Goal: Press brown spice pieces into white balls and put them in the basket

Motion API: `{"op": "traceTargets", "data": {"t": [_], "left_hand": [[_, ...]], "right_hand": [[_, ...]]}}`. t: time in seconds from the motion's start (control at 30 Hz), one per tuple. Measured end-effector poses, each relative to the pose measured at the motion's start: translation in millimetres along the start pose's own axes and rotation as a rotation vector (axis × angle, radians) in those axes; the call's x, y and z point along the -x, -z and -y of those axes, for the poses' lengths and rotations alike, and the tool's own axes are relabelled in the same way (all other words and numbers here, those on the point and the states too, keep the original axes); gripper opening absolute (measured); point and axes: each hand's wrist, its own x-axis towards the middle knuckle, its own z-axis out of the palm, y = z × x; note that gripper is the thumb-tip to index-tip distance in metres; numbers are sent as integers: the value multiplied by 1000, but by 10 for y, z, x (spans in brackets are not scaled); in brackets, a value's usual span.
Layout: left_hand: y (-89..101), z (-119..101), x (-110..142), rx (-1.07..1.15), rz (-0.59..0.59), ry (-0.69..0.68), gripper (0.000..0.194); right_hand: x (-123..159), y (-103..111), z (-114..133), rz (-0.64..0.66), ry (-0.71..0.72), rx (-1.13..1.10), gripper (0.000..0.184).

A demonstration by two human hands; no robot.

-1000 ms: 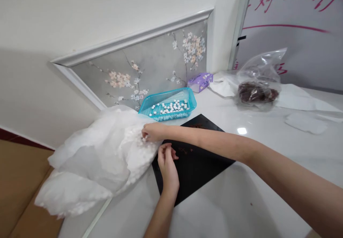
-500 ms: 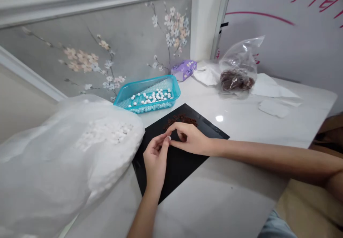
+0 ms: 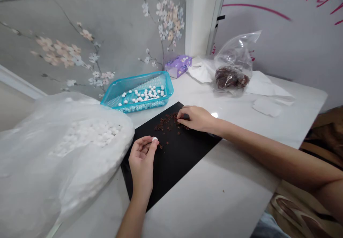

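Observation:
Between the thumb and fingertips of my left hand [image 3: 142, 159] is a small white ball [image 3: 154, 139], held above the left part of a black mat [image 3: 174, 163]. My right hand [image 3: 197, 118] reaches to the far part of the mat, thumb and fingers curled together at a loose pile of reddish-brown crumbs [image 3: 163, 123]. Whatever its fingertips pinch is too small to make out. A few stray crumbs [image 3: 167, 143] lie close to my left fingertips.
A blue plastic basket [image 3: 107, 98] with several white balls stands by the wall. On the left bulges a large translucent bag [image 3: 34, 166] full of white balls. Behind are a purple tissue pack [image 3: 179, 65], a clear bag of brown material [image 3: 232, 77] and white paper [image 3: 268, 88].
My hands were together at the white ball; now they are apart. My right hand has moved away to the crumbs, while my left keeps the ball. The camera view has shifted slightly.

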Motion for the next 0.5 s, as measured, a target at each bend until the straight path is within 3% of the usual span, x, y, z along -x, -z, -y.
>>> {"op": "traceTargets", "data": {"t": [0.37, 0.5], "left_hand": [[-13, -18, 54, -17, 45, -2, 27], [-9, -20, 44, -63, 86, 4, 25]], "right_hand": [[17, -13, 53, -76, 16, -124, 9], [67, -84, 168, -176, 78, -353, 9]]}}
